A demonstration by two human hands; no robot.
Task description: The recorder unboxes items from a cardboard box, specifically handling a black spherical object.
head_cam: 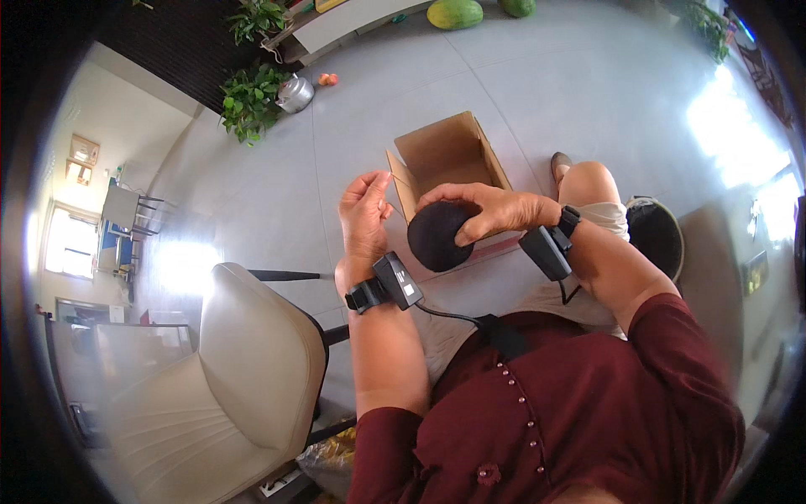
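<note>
A round black ball-like object (436, 238) is in my right hand (488, 211), its fingers over the top and the thumb on the near side. My left hand (367, 211) is raised to the left of it, thumb and forefinger pinched on a thin, thread-like thing (394, 176) too fine to identify. An open cardboard box (434, 142) stands on the floor just beyond both hands; the black object hides part of its near side. The inside bottom of the box is largely hidden.
A cream padded chair (261, 353) stands at my left, a black bin-like container (658, 239) at my right. Farther off on the floor are a metal kettle (295, 94), a leafy plant (249, 101), reddish fruits (328, 79) and a watermelon (454, 14).
</note>
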